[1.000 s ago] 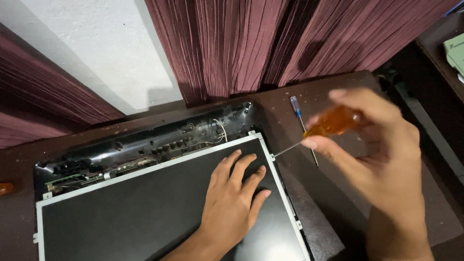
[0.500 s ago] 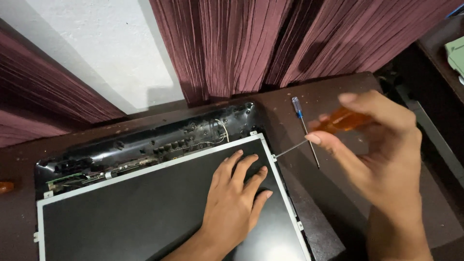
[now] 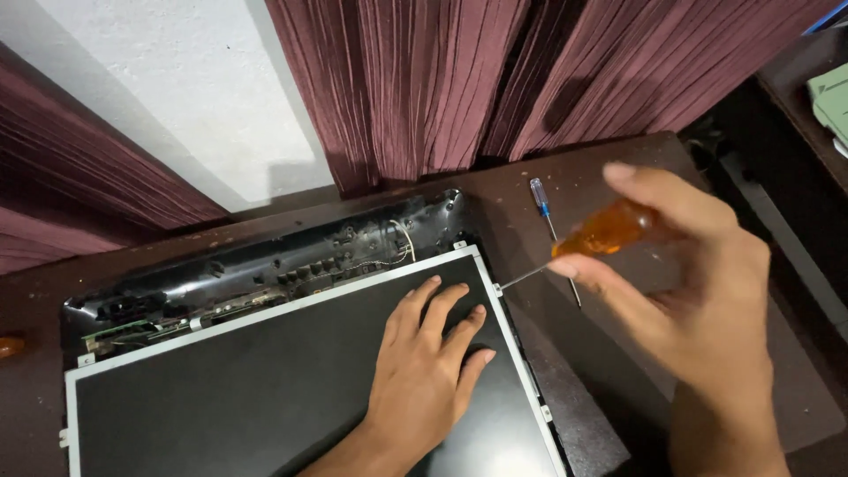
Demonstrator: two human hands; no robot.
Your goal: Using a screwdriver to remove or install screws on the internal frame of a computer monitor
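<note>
Resting hand: left hand (image 3: 430, 367) lies flat, fingers spread open, on the dark screen panel (image 3: 265, 397) in the lower middle of the frame, gripping nothing.
Working hand: right hand (image 3: 698, 291) at the right of the frame has its fingers closed around the orange-handled screwdriver (image 3: 609, 231).
Screwdriver tip: its thin metal shaft slants down to the left and meets the panel's upper right corner by a small metal tab (image 3: 497, 288).
Open shell: black back casing (image 3: 265, 261) lies open behind the panel's top edge; inside it show thin white wires (image 3: 405, 240) near the right end and a small green circuit board (image 3: 115, 329) near the left end.
Panel frame: a pale metal rim borders the panel's top and right edges.
Beside the work: a second, smaller screwdriver with a blue handle (image 3: 541, 199) lies on the dark brown table (image 3: 618, 168), just behind the orange one.
Far left edge: a small orange object (image 3: 9, 346), only partly seen.
Behind: maroon pleated curtains (image 3: 442, 79) hang along the table's rear edge, with a white wall (image 3: 159, 88) at upper left.
</note>
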